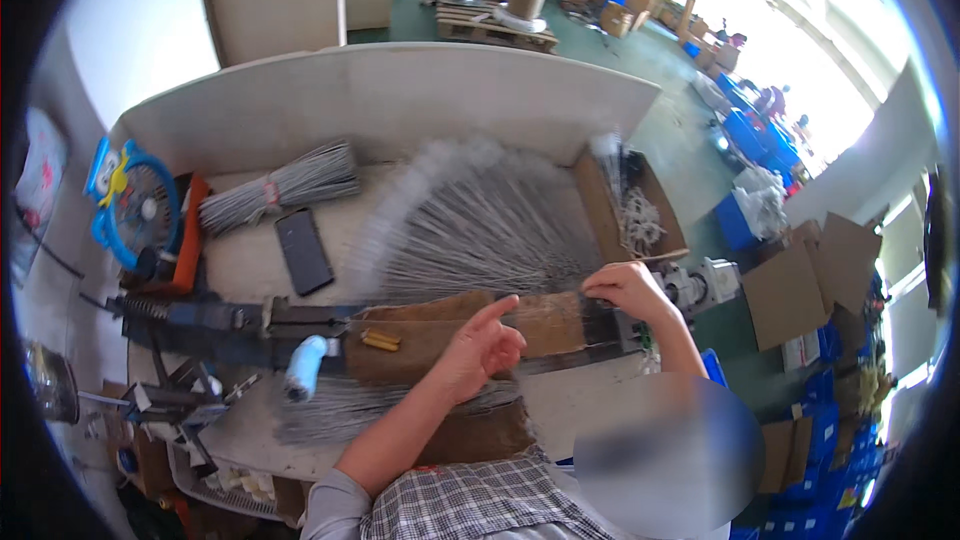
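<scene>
My left hand (484,348) is over a brown cardboard strip (420,362) on the bench machine, its index finger stretched out and the others loosely curled. A thin wire line runs along the strip beneath that finger; I cannot tell whether the finger touches it. At the machine's right end, my right hand (628,290) has its fingertips pinched together beside a metal chuck (690,290). Whatever sits in that pinch is too small to make out. Behind both hands spreads a fan of thin grey wire brushes (490,230) with fuzzy white ends.
A tied wire bundle (285,190), a black phone (304,252) and a blue fan (138,202) are at the left. Near the clamp (270,318) lies a light-blue roll (306,368). A cardboard box (650,210) stands behind the right hand; a low board (400,90) edges the back.
</scene>
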A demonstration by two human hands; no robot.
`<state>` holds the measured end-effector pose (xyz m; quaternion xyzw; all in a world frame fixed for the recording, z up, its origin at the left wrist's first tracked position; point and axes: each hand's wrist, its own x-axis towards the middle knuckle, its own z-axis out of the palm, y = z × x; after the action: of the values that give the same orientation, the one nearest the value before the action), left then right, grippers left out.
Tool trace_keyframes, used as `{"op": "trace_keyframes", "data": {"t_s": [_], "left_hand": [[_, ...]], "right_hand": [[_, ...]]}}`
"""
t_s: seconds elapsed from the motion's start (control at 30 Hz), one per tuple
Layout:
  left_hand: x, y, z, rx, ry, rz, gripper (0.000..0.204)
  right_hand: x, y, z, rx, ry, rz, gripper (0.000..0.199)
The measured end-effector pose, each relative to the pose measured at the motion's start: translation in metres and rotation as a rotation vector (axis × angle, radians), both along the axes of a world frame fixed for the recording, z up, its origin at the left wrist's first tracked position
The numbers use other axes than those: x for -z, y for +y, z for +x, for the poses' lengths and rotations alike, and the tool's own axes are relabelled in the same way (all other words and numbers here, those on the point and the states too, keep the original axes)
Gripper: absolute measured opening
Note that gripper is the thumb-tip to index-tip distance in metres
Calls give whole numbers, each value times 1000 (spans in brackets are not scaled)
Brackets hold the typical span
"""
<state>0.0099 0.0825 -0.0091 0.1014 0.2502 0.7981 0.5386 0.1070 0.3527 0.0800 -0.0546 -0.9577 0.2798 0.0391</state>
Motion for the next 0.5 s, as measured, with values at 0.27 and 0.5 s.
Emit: {"op": "trace_keyframes", "data": {"t_s": [0.27,0.5], "left_hand": [[-37,-7,4,-485,1190,-444,36],[-38,-19,4,-269,978,-629,40]], "right_hand": [[-26,-12,38,-8,203,188,26],[-1,-51,-2,-364,360,390,27]]}}
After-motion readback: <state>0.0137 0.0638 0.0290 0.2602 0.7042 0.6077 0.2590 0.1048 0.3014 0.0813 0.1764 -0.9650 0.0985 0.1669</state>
